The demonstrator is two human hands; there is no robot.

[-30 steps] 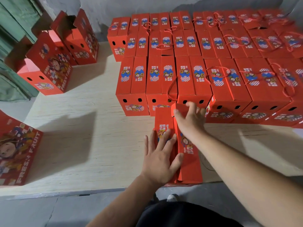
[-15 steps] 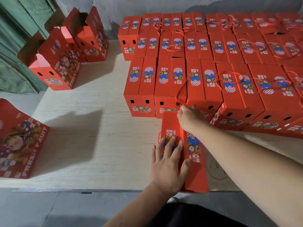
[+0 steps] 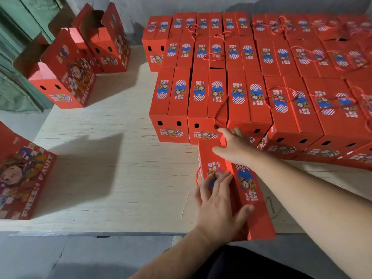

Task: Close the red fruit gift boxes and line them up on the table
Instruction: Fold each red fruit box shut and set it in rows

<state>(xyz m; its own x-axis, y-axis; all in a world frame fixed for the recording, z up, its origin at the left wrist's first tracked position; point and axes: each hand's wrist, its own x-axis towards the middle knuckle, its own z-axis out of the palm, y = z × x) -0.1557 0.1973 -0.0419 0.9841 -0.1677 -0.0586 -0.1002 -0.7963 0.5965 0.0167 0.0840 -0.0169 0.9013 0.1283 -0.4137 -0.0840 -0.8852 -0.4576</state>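
Since the earlier frames the right hand (image 3: 234, 147) has shifted little along the far end of the box being closed (image 3: 251, 198), and the left hand (image 3: 218, 204) has stayed pressed on the lid, while the view has drawn slightly closer. The box being closed lies at the near edge of the table (image 3: 104, 178), its far end touching the front row of closed boxes (image 3: 209, 101). The left hand is flat, fingers straight and spread over the left lid flap, thumb resting on the right flap; it grips nothing. The right hand rests on the far end of the lid with fingers loosely extended; whether the fingertips hook over the end cannot be told. A red cord handle (image 3: 198, 176) protrudes at the box's left side. Two open boxes (image 3: 68, 71) stand upright at the far left of the table, flaps raised. Another box (image 3: 22, 178) stands at the left edge, partly out of view.
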